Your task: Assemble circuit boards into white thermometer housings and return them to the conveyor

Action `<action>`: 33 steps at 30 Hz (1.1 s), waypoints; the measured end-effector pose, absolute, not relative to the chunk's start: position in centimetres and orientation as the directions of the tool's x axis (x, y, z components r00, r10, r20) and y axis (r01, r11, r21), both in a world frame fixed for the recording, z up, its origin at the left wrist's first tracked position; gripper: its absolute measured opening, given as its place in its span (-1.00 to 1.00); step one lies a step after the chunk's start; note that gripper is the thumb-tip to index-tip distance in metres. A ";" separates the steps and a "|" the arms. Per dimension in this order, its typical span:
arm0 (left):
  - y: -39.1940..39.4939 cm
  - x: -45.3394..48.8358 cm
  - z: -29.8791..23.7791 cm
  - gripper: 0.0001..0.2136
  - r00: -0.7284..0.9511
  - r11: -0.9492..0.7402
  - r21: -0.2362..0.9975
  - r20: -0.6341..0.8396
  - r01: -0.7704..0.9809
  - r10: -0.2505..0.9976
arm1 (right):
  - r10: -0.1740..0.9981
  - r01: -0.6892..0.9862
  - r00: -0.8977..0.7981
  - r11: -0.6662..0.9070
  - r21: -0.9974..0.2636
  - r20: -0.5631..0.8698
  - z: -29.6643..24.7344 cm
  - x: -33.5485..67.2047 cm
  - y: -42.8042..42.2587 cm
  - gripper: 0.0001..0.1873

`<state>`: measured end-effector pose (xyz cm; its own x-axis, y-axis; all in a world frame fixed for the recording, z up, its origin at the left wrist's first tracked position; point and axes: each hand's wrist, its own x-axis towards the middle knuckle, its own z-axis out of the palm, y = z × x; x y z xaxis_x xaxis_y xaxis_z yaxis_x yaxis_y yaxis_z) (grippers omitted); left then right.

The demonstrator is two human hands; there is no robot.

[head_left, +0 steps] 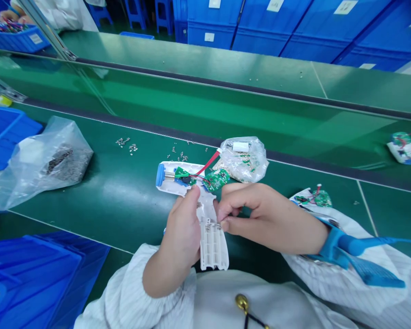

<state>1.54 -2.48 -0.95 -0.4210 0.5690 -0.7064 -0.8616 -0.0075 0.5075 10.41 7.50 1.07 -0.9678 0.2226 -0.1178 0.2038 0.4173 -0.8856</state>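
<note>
A white plastic housing (210, 237) shaped like a handle lies on the green bench in front of me. At its far end sit a small motor with a blue cap (160, 175) and green circuit boards (216, 179) joined by red wires. My left hand (182, 230) is closed round the housing's left side, thumb on top. My right hand (260, 214) presses pinched fingers against the housing's right edge near its middle. What the fingertips pinch is too small to make out. A blue strap (335, 244) circles my right wrist.
A clear bag of circuit boards (243, 159) lies just beyond the housing. Loose screws (126, 144) are scattered to the far left. A bag of dark small parts (51, 160) and blue bins (2, 132) stand left. Another assembly (402, 146) rests on the conveyor at right.
</note>
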 end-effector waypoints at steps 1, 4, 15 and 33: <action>-2.5 1.5 -1.0 -0.74 -0.415 -0.018 0.495 -0.709 -0.869 0.570 | 0.215 0.203 -0.969 0.406 -0.891 -0.123 1.1 10.4 7.5 -0.87; -2.5 1.6 -1.2 -0.76 -0.394 -0.021 0.468 -0.719 -0.884 0.573 | 0.220 0.222 -0.965 0.392 -0.893 -0.144 1.2 10.4 7.3 -0.86; -2.5 1.8 -1.3 -0.81 -0.387 -0.041 0.447 -0.720 -0.893 0.576 | 0.219 0.237 -0.961 0.323 -0.916 -0.171 0.8 10.6 7.4 -0.88; -2.2 1.9 -1.2 -0.87 -0.391 -0.023 0.469 -0.706 -0.883 0.591 | 0.409 0.327 -0.899 0.394 -0.859 -0.155 0.7 10.7 6.6 -0.88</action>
